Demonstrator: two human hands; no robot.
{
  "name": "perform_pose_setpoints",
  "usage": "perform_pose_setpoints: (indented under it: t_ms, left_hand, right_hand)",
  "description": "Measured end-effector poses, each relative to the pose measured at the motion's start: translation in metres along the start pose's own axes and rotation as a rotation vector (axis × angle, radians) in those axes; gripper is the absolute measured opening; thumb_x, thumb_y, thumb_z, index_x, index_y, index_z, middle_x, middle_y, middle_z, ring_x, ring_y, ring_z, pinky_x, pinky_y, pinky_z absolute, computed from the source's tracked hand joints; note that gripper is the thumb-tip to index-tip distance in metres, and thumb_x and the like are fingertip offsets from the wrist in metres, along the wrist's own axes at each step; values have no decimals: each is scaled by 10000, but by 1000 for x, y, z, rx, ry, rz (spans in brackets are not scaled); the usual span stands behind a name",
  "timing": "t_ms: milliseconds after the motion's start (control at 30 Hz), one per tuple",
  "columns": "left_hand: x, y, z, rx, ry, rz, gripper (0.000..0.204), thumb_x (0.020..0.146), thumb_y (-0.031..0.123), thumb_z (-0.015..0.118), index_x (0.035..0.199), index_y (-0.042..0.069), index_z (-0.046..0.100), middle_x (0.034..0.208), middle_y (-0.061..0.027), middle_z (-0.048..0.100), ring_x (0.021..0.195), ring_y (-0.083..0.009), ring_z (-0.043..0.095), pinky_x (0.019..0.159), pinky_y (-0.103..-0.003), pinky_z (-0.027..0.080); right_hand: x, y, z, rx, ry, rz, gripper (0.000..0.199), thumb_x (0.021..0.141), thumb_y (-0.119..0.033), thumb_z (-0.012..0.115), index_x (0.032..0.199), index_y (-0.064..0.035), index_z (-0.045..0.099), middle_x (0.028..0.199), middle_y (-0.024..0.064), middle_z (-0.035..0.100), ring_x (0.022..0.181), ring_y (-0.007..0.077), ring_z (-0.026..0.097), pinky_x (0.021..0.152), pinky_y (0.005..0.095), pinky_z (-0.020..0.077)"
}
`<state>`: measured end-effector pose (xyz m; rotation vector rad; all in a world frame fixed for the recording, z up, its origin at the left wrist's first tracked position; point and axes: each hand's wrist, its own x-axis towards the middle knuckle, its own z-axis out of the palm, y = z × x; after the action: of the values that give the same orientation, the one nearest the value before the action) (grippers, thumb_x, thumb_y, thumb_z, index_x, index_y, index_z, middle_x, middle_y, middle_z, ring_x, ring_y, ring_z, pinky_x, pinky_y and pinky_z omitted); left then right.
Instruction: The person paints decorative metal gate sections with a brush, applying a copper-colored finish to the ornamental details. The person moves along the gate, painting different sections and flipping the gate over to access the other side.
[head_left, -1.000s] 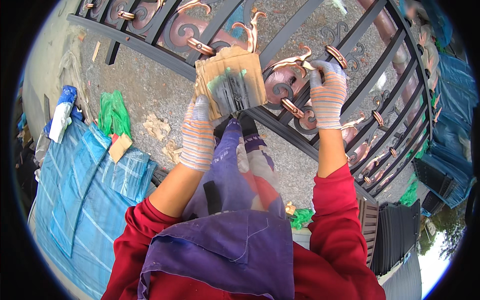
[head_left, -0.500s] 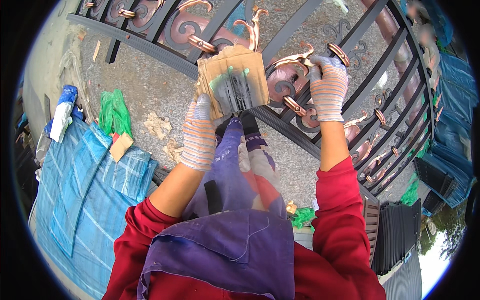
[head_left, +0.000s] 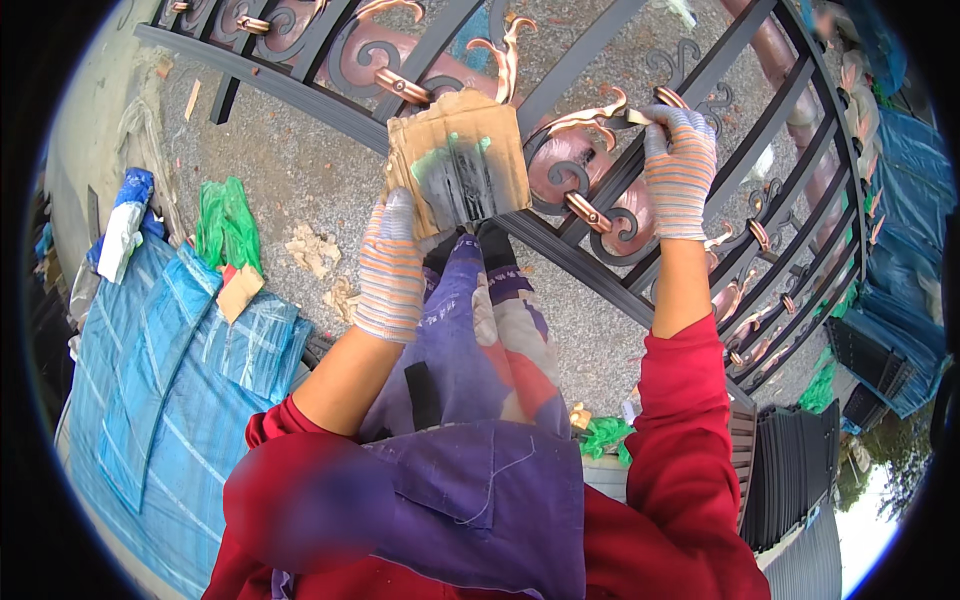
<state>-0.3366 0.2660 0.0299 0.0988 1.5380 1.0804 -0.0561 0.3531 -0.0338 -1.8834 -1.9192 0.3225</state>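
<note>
My left hand (head_left: 390,270), in a striped knit glove, grips a square of cardboard (head_left: 412,150) by its lower left edge. Wet-looking black paint and some green smears cover the cardboard's middle. My right hand (head_left: 680,170), gloved alike, is closed on a small paintbrush (head_left: 637,117); its pale ferrule and dark tip point left. The brush tip is at a copper-coloured leaf ornament (head_left: 590,118) on a dark metal railing (head_left: 545,235); whether it touches cannot be made out. A copper-banded collar (head_left: 670,97) lies just beyond my right fingers.
The railing spans the far side, with black scrolls and copper bands. Blue plastic-wrapped bundles (head_left: 150,370) lie at left beside a green plastic bag (head_left: 225,225). Stacked dark metal panels (head_left: 795,470) stand at lower right. Torn paper scraps (head_left: 314,250) lie on the rough ground.
My right hand has shifted right and turned, bringing the paintbrush's ferrule into sight beside the leaf ornament. My left hand and the cardboard have moved slightly left.
</note>
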Motion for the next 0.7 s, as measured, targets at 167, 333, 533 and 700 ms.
perform_pose_setpoints:
  t_ms: [167,333,533,700]
  left_hand:
    - [18,-18,-31,120,-120,20,423,929,312,540,1252,42,495,1164,-97,585,1030,-255,610,877,-514,510]
    - [17,-18,-33,34,-128,-19,404,931,301,542,1243,48,502,1167,-108,585,1024,-267,617,860,-520,522]
    - [28,-31,-52,-70,-204,-3,398,933,294,545,1243,48,502,1164,-118,586,1022,-269,618,869,-502,526]
    - [7,-8,-19,72,-213,-34,416,933,299,546,1255,41,494,1173,-119,583,1032,-264,612,889,-499,515]
  right_hand:
    - [2,-2,5,-91,-103,29,155,746,-127,647,896,-149,682,916,120,635,901,326,578,799,431,452]
    - [5,-3,-1,-57,-52,43,150,740,-121,648,885,-147,676,914,113,636,882,328,575,802,425,456]
    - [3,5,0,-120,-51,85,144,748,-125,645,887,-151,675,901,97,640,881,323,582,813,424,461]
    - [2,0,3,-51,-49,6,146,751,-128,641,890,-155,675,900,105,636,885,325,582,811,421,465]
